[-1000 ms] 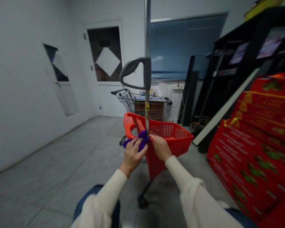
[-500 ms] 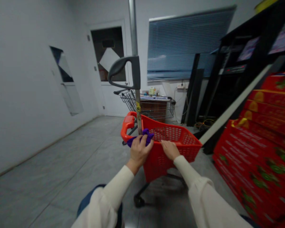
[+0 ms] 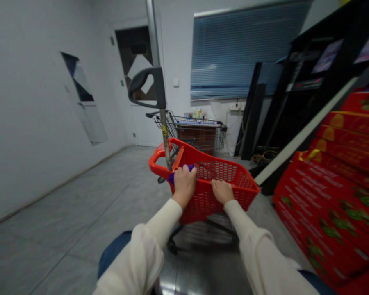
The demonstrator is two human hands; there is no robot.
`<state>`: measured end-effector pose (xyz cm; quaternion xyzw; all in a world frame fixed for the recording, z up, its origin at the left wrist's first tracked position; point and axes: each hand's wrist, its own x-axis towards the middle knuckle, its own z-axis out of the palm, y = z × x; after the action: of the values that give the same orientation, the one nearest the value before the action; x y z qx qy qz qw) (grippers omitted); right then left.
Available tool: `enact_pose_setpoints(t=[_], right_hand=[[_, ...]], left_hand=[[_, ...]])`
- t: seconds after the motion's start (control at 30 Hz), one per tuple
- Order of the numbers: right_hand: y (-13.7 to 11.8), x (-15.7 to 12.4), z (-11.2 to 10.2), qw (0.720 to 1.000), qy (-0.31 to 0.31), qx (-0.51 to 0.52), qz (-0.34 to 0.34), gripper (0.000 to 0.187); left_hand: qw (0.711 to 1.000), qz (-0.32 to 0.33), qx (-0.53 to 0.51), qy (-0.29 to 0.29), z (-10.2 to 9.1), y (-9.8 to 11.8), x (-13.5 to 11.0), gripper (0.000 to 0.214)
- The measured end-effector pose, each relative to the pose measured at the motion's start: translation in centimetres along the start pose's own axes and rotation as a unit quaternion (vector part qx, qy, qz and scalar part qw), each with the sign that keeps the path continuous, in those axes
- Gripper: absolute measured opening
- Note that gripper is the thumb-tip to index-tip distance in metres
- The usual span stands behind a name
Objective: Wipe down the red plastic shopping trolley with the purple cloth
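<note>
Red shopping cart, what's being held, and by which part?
The left hand holds a purple cloth against the cart's near rim; the right hand holds that rim.

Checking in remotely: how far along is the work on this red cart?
Done: nothing shows as finished. In hand: the left hand holds a purple cloth on the red plastic basket's rim, the right hand gripping that rim. Left: likely the mesh walls and metal pole.

Our left hand (image 3: pixel 184 185) grips a purple cloth (image 3: pixel 181 176), mostly hidden, on the red plastic shopping cart basket (image 3: pixel 217 172); our right hand (image 3: pixel 222 191) rests on its near rim.
</note>
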<state>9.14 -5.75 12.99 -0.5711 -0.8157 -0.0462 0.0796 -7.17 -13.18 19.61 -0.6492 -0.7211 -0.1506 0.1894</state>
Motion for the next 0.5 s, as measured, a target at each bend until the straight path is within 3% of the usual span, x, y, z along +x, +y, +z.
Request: enact_pose_setpoints(t=[0.1,0.17,0.3,0.37,0.5], right_hand=[[-1.0,-0.2,0.1,1.0,0.006,0.011,0.017,0.051],[-1.5,-0.3,-0.1,0.999,0.01,0.016,0.027,0.053],[-1.9,-0.5,-0.3,0.999,0.019,0.025,0.038,0.054],[-2.1,-0.5,-0.2,0.998,0.021,0.03,0.044,0.053],[-2.8,-0.6,-0.2,0.998,0.017,0.031,0.049,0.05]], left_hand=[[0.998,0.053,-0.019,-0.022,1.2,1.3,0.2,0.028],[0.997,0.074,-0.019,-0.027,1.3,0.8,0.5,0.028],[1.0,0.001,0.018,0.014,0.2,-2.5,0.9,0.03],[0.999,-0.023,0.03,0.03,0.0,-3.1,0.7,0.03],[1.0,0.023,0.004,0.006,1.4,-0.5,-0.3,0.029]])
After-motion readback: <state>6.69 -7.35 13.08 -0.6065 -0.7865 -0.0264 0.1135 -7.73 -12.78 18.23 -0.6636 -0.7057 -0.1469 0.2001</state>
